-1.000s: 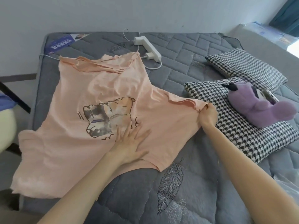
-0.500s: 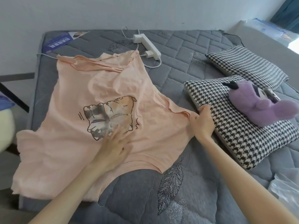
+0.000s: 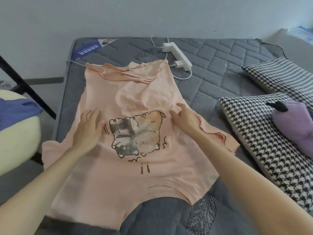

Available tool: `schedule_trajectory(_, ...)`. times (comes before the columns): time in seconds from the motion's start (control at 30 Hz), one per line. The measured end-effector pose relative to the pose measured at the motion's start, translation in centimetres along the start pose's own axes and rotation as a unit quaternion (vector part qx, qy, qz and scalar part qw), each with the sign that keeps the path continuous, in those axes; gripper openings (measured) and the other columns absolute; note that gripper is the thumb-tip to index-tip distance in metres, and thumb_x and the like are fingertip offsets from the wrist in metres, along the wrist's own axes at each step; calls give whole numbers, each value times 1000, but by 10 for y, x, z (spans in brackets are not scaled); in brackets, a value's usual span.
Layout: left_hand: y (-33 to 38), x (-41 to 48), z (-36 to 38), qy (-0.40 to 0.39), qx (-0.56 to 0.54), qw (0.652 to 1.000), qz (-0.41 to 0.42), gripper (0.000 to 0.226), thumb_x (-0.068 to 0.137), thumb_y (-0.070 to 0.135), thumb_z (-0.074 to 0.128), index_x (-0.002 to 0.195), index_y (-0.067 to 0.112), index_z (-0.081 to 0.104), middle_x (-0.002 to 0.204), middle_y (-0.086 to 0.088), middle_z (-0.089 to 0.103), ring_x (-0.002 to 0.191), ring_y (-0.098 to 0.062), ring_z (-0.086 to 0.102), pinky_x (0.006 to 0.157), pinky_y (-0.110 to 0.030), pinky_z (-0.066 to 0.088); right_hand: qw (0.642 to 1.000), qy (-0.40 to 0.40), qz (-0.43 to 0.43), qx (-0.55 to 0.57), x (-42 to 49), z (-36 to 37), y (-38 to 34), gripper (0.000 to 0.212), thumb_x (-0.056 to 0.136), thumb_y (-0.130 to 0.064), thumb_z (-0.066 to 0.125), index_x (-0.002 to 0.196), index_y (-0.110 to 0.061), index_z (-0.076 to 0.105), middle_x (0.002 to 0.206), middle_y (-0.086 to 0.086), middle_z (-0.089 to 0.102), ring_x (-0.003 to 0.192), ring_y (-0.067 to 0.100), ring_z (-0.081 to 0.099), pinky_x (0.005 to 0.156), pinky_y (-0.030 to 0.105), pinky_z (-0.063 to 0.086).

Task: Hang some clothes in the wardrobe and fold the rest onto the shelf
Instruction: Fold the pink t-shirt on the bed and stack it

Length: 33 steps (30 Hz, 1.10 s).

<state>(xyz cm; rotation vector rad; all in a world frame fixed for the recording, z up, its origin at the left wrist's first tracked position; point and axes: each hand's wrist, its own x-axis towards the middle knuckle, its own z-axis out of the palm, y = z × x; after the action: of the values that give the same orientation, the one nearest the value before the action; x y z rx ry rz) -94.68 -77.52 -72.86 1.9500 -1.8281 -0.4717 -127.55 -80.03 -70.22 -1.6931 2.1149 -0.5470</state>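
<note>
Head view: both hands are lying spread flat on the peach T-shirt (image 3: 135,180), left hand (image 3: 88,131) and right hand (image 3: 184,117) flanking its cat print (image 3: 135,133), pinching nothing.

Peach T-shirt (image 3: 135,175): thin, soft knit cloth, matt, lightly creased, with a flat printed cartoon at its centre. Bed (image 3: 211,77) beneath: grey quilted fabric, stitched in panels, matt. At 12 o'clock, power strip (image 3: 177,55): smooth white plastic, slight sheen. At 3 o'clock, pillows (image 3: 257,141): woven houndstooth cloth, coarse-looking. On the nearer pillow, purple plush toy (image 3: 294,126): fuzzy pile. At 11 o'clock, leaflet (image 3: 89,48): glossy printed paper.
</note>
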Motion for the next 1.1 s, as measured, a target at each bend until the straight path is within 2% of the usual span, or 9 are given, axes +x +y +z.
schedule_trajectory(0.07, 0, 11, 1, -11, -6, 1000, -7, 46, 98, 33, 48, 141, 20, 38, 142, -8, 35, 124, -31, 45, 96, -44, 40, 999, -31, 24, -22, 12, 4, -7, 57, 78, -71, 42, 122, -35, 48, 89, -12, 66, 85, 12, 62, 73, 35, 50)
schedule_trajectory(0.2, 1, 29, 10, -6, -1, 1000, -28, 35, 94, 35, 54, 123, 16, 52, 121, -7, 53, 99, -28, 58, 80, -39, 46, 999, -50, 20, -3, 21, 12, -13, 28, 91, -49, 50, 99, -23, 57, 81, -8, 64, 84, 17, 62, 68, 33, 46)
schedule_trajectory(0.33, -4, 38, 16, -2, 46, 999, -26, 15, 96, 23, 51, 102, 14, 62, 110, -7, 62, 95, -30, 58, 74, -38, 46, 999, -29, -6, 14, 21, 9, -11, 18, 95, -40, 49, 96, -23, 55, 73, -9, 60, 68, 9, 56, 56, 28, 39)
schedule_trajectory(0.5, -6, 41, 19, -6, 61, 998, -25, 20, 97, 29, 45, 107, 14, 52, 112, -2, 57, 92, -28, 58, 73, -40, 47, 994, -4, -12, 104, 31, 2, -10, 16, 95, -42, 47, 88, -28, 49, 77, -1, 65, 69, 20, 62, 69, 38, 50)
schedule_trajectory(0.63, -11, 46, 18, -40, 38, 998, -40, 42, 88, 41, 58, 123, 19, 46, 114, 3, 57, 96, -23, 60, 77, -41, 51, 985, 25, 14, 169, 34, 1, -20, 15, 98, -34, 47, 92, -20, 48, 73, 3, 62, 61, 21, 56, 65, 36, 47)
schedule_trajectory(0.73, -9, 48, 19, -14, 90, 996, -24, 24, 92, 35, 57, 107, 16, 54, 110, -3, 60, 92, -27, 59, 72, -38, 48, 972, 32, 49, 229, 33, 7, -26, 15, 97, -27, 49, 91, -13, 49, 70, 11, 66, 53, 22, 58, 64, 39, 52)
schedule_trajectory(0.83, -8, 49, 16, 5, 113, 994, -4, 17, 95, 32, 53, 95, 15, 58, 106, -5, 62, 89, -29, 59, 67, -36, 45, 966, 16, 79, 245, 33, 6, -28, 14, 95, -24, 53, 91, -11, 51, 66, 6, 66, 48, 19, 58, 63, 40, 55)
schedule_trajectory(1.0, -7, 52, 0, 61, 3, 998, -23, 16, 94, 36, 54, 91, 20, 57, 81, 3, 63, 75, -22, 55, 59, -30, 36, 958, -8, 109, 266, 35, 1, -31, 17, 96, -21, 54, 97, -4, 52, 61, 5, 67, 47, 18, 62, 64, 39, 58)
schedule_trajectory(1.1, -2, 56, -5, 62, -16, 997, -45, 17, 95, 38, 51, 88, 23, 53, 66, 0, 63, 68, -23, 59, 59, -33, 42, 950, 2, 129, 283, 32, 5, -32, 19, 97, -20, 53, 101, -2, 52, 65, 8, 70, 57, 20, 68, 67, 38, 61)
